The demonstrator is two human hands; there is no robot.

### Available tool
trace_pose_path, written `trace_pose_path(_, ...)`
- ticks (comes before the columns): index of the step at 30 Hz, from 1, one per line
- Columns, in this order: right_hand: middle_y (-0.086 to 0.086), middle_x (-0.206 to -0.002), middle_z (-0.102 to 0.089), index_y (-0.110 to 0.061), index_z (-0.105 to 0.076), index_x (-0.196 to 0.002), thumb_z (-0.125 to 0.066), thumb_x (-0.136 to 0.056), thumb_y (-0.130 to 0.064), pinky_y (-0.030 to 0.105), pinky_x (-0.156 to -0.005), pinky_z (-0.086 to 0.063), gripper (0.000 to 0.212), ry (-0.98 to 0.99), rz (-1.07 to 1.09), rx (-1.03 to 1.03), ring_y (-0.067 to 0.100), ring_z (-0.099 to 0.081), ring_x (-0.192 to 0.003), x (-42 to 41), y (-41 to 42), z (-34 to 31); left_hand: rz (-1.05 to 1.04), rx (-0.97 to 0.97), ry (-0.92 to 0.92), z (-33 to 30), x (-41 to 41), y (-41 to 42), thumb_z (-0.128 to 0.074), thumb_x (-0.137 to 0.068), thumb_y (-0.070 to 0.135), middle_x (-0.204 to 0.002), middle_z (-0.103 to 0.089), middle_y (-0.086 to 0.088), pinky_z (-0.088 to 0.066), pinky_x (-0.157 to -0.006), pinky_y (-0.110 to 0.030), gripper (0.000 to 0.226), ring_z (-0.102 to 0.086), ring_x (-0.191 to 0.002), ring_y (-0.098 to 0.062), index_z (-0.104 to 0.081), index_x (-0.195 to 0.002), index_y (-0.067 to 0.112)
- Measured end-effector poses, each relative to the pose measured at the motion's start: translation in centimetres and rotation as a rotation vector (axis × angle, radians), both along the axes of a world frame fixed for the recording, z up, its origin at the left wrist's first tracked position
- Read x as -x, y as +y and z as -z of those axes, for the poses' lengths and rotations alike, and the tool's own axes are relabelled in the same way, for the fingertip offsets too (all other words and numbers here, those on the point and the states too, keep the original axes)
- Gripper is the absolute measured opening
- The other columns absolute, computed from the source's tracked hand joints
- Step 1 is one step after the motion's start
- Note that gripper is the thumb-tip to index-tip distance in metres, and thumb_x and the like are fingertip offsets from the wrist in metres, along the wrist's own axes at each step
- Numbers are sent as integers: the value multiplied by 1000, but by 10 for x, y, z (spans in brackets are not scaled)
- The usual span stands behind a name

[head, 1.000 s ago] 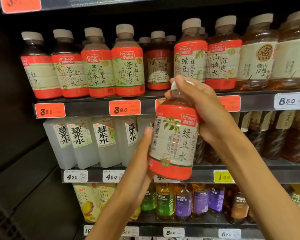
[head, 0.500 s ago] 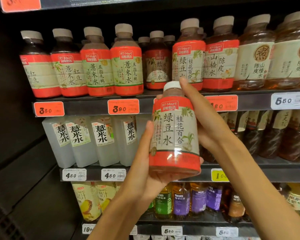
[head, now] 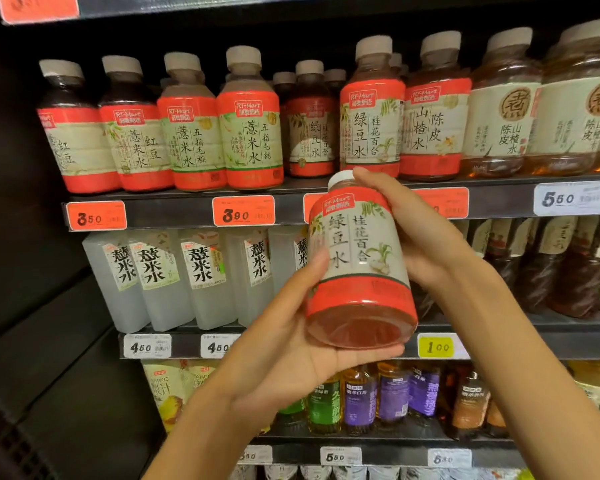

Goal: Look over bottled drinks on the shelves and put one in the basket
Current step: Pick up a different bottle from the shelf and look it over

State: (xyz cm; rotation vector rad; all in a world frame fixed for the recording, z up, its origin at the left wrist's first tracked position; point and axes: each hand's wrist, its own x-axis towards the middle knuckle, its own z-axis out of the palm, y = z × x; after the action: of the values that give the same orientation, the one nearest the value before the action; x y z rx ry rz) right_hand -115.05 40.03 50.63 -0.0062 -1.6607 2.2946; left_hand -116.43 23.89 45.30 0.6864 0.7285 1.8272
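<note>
Both hands on one bottle (head: 355, 258), held in front of the shelves. Left hand (head: 291, 355) cupped under the base, thumb up the label's left side, fingertips curled round the bottom edge. Right hand (head: 416, 233) wrapped round the far side, index finger over the shoulder next to the white cap (head: 340, 178). Bottle tilted, base swung toward the camera, cap away and up-left. Red-and-cream label facing the camera, reddish-brown liquid visible through the base.

Directly behind and above the grip: top shelf (head: 174, 211) with a row of same-style red-label bottles (head: 250, 133), one with a matching label just above the cap. Further right of that, bigger amber bottles (head: 503, 112) with cream labels. Orange price tags (head: 243, 214) on the shelf edge left of the grip, white tag (head: 570, 199) far right.

Left of the grip, level with it: cloudy white square bottles (head: 201, 275). Right of it, behind the right wrist: dark brown bottles (head: 568, 268). Yellow tag (head: 437, 346) just right of the base.

Below the grip: small bottles with green and purple labels (head: 388, 396). Basket not in frame.
</note>
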Motion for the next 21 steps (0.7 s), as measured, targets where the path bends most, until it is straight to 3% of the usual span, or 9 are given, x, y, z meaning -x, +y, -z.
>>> trace_pose_path(3, 11, -94, -67, -13, -62, -106, -57, -89, -43, 34, -90, -54, 34, -15, -93, -21, 21, -66, -93, -3, -1, 0, 146, -72, -183, -9, -2, -10, -88, -61, 31, -119, -59, -36, -51, -86, -60, 79, -62, -102, -52, -59, -123, -9)
trace_pose_path(5, 10, -86, -68, -12, -59, -106, -54, -92, -42, 28, -78, -58, 34, -14, -139, 29, 18, -68, -81, -3, -4, 1, 227, -115, -243, -14, -4, -16, -78, -73, 36, -123, -55, -36, -47, -93, -59, 76, -59, -106, -52, -53, -128, -10)
trace_pose_path(8, 6, -69, -68, -11, -66, -86, -51, -96, -37, 23, -62, -57, 32, -19, -173, 91, 14, -66, -62, -2, -7, 2, 230, -119, -243, -18, -7, -19, -75, -78, 34, -126, -54, -36, -42, -100, -57, 68, -57, -110, -51, -56, -124, -12)
trace_pose_path(12, 8, -73, -65, -10, -63, -85, -51, -95, -36, 24, -64, -56, 31, -51, -185, 93, 16, -63, -67, 0, -10, 4, 170, -117, -228, -18, -12, -20, -81, -73, 29, -126, -56, -32, -43, -98, -57, 67, -58, -111, -48, -59, -121, -11)
trace_pose_path(16, 7, -69, -69, -11, -67, -76, -55, -94, -35, 25, -61, -57, 33, -45, -152, 66, 16, -67, -64, 5, -12, 4, 77, -83, -221, -17, -13, -17, -89, -60, 26, -126, -56, -32, -50, -90, -58, 81, -61, -106, -47, -56, -125, -11)
trace_pose_path(21, 11, -94, -67, -13, -63, -106, -61, -87, -40, 42, -92, -52, 32, 61, -44, -83, 22, -65, -90, 8, -13, -1, -53, -48, -121, -8, -5, -9, -94, -50, 25, -120, -59, -32, -55, -84, -56, 91, -64, -101, -46, -57, -127, -6)
